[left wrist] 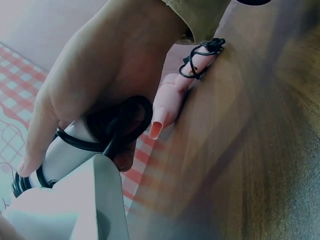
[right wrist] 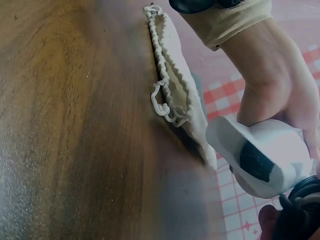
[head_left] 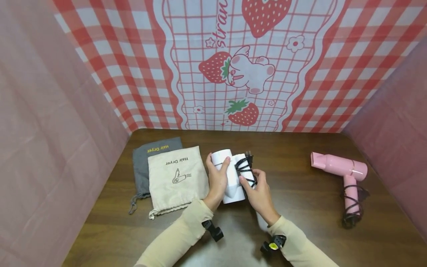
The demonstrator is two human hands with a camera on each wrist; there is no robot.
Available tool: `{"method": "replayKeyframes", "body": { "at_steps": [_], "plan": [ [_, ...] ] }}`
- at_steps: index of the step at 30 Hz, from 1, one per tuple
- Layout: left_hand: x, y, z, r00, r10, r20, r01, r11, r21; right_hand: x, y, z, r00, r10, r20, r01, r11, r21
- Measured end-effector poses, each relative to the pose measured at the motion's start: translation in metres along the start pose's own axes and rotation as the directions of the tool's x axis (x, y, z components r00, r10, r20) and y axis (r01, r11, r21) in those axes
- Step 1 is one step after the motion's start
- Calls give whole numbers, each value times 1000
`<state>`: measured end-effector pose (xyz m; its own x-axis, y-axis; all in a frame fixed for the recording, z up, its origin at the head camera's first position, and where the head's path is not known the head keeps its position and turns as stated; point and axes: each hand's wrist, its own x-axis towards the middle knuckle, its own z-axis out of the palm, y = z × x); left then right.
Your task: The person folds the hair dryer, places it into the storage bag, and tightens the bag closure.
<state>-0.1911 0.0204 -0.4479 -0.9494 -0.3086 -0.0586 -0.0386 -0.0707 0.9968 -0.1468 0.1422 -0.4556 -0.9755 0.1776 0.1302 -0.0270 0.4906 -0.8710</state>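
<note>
Both hands hold a white hair dryer [head_left: 231, 178] over the table's middle, its handle folded beside the barrel. My left hand [head_left: 217, 181] grips the barrel, with the thumb along its top. Black cord [head_left: 241, 163] is wound round the handle, and its plug sticks out at the far end. My right hand [head_left: 261, 193] grips the cord-wrapped handle from the right. In the right wrist view the dryer's flared nozzle [right wrist: 222, 132] faces the camera, while the left hand [right wrist: 280, 85] clasps the barrel. The left wrist view shows the right hand [left wrist: 107, 65] around the handle and cord.
To the left, a cream drawstring bag [head_left: 176, 181] printed "Hair Dryer" overlaps a grey one [head_left: 141, 167]. A pink hair dryer [head_left: 340, 165] with a cord-wrapped handle lies at the right. Pink cloth walls flank the wooden table [head_left: 293, 207]; a strawberry-print curtain [head_left: 240, 74] hangs behind.
</note>
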Motion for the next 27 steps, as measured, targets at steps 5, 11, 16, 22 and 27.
{"method": "replayKeyframes", "body": {
  "at_steps": [5, 11, 16, 22, 27],
  "plan": [
    [-1, -1, -1, 1000, -21, 23, 22, 1000, -21, 4, -1, -1, 1000, 0, 10, 0, 1000, -11],
    [-4, -4, -4, 997, -51, 53, 53, 998, -28, 8, 2, -5, 998, -10, 56, 11, 1000, -27],
    [-1, -3, -7, 992, -72, 105, 68, 997, 43, 10, 4, -6, 999, 13, 45, -13, 1000, 6],
    [6, 3, -20, 967, -83, 242, 55, 991, 123, 11, 7, -10, 999, 30, 23, -31, 999, 29],
    [11, 5, -31, 917, -126, 379, 61, 982, 177, 10, 9, -14, 999, 44, 32, -46, 998, 48]
  ]
}}
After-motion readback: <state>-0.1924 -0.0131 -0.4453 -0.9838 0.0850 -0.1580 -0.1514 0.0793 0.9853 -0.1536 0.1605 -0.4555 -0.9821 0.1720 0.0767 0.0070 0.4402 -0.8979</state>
